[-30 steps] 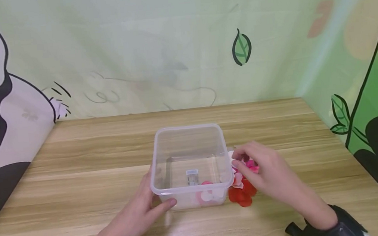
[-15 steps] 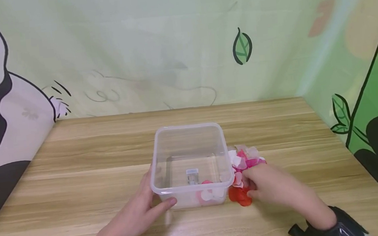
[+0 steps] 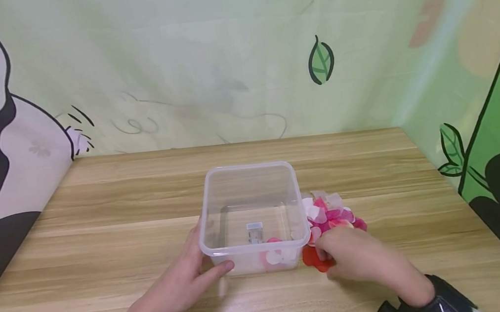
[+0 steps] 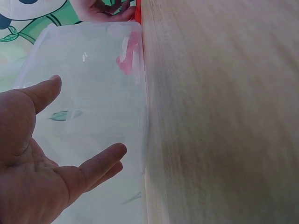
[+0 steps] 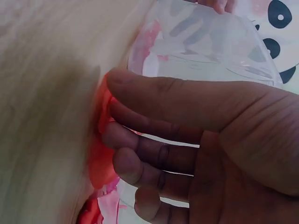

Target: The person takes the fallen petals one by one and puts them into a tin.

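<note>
A clear square plastic box (image 3: 254,249) sits upright on the table with several pink and white petals (image 3: 273,258) inside, near its front right corner. My left hand (image 3: 190,270) rests against its left side, thumb along the front wall, fingers fairly straight in the left wrist view. Right of the box lies a loose pile of fabric-like flower petals (image 3: 333,214) in pink, white and magenta. My right hand (image 3: 358,253) is at the near end of this pile. Its thumb and index finger pinch red petals (image 5: 103,158) low over the tabletop; the fingertips are hidden in the head view.
A small clear piece with a pale top (image 3: 254,232) shows within the box. The wood-grain table (image 3: 102,203) reaches back to a printed cloth backdrop (image 3: 224,69) with panda and bamboo pictures. A black wrist strap (image 3: 443,297) is on the right wrist.
My right hand has come down and toward me from the pile's upper left to the red petals, uncovering the pink and white ones. The left hand and the box stay put.
</note>
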`<state>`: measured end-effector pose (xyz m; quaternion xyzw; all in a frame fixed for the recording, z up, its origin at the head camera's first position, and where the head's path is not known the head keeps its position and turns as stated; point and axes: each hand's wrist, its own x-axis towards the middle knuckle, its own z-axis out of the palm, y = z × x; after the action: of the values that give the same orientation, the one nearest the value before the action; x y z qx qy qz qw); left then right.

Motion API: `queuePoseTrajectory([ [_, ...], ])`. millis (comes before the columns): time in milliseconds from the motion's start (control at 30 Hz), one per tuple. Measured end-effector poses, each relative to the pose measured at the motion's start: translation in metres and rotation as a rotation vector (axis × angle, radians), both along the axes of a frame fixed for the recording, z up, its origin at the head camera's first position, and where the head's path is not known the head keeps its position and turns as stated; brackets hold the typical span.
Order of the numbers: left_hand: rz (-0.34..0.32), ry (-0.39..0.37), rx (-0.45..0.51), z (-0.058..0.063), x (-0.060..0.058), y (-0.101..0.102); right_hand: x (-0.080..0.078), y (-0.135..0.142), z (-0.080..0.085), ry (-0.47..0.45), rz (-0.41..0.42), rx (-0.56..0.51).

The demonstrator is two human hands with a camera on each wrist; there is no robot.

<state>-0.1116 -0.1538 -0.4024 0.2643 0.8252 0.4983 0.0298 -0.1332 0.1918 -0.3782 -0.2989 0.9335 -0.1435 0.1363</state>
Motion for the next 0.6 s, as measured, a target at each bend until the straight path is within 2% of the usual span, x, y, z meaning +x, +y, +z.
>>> queuePoseTrajectory([
  [333, -0.018, -0.016, 0.041, 0.0012, 0.0001, 0.001, -0.0006, -0.0011, -0.0088, 0.053, 0.038, -0.009],
  [600, -0.02, -0.005, 0.04, 0.0008, -0.0003, 0.0009, -0.0014, 0.0004, -0.0079, 0.082, 0.051, -0.022],
])
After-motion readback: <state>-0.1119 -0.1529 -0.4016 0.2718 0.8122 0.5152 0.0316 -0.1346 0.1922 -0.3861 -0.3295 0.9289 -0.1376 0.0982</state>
